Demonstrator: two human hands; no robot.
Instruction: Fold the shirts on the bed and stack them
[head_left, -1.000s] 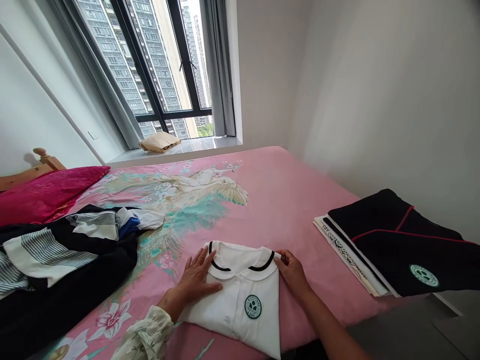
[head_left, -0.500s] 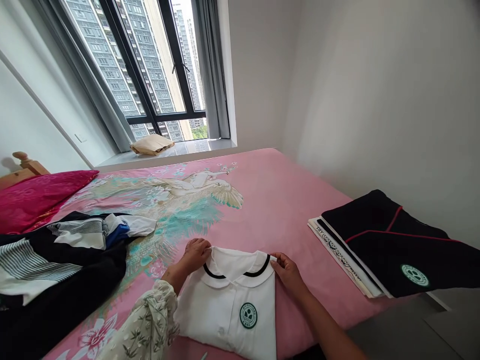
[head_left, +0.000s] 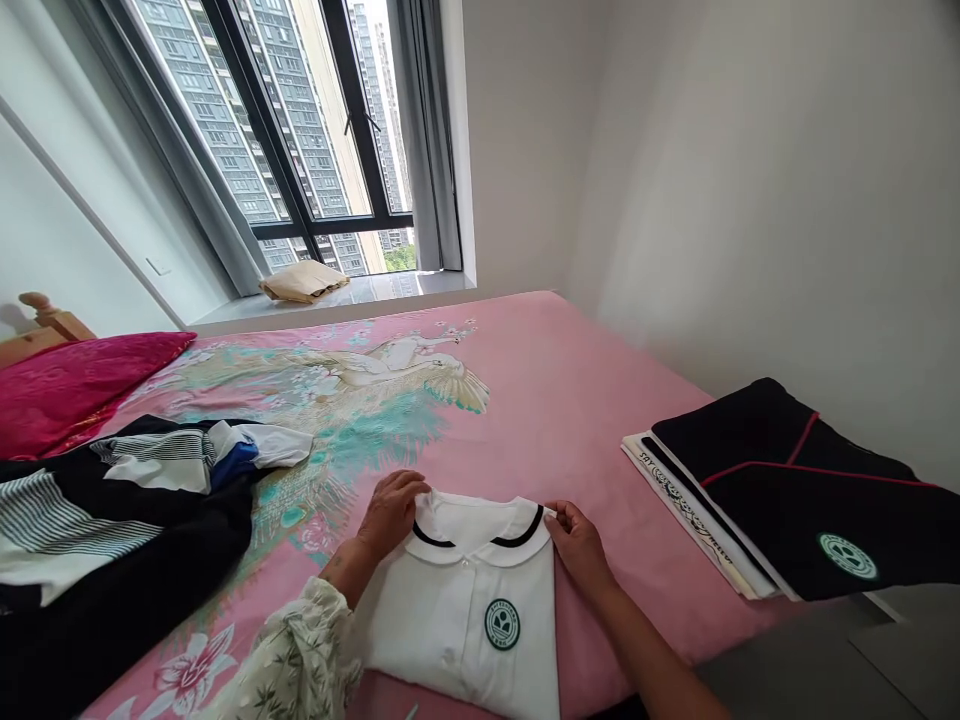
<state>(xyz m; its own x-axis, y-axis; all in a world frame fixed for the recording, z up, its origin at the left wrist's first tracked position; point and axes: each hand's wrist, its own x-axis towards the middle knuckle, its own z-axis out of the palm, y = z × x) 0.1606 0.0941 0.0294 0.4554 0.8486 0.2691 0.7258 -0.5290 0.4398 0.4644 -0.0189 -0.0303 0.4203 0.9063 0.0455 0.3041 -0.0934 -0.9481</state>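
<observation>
A folded white polo shirt (head_left: 457, 610) with a black-trimmed collar and a round green badge lies near the front edge of the pink bed (head_left: 570, 400). My left hand (head_left: 390, 512) pinches the left corner of the collar, fingers curled. On the other side, my right hand (head_left: 577, 545) grips the right shoulder edge of the shirt. Both hands rest on the bedspread beside the shirt.
A stack of folded clothes (head_left: 787, 490), black with red piping on top, lies at the right edge of the bed. A heap of unfolded dark and striped garments (head_left: 112, 520) covers the left. A magenta pillow (head_left: 75, 385) lies behind it. A beige cloth bundle (head_left: 304, 280) rests on the window sill.
My left hand went from lying flat on the shirt's left side to pinching its collar corner. The right hand kept its hold, and the view shifted slightly.
</observation>
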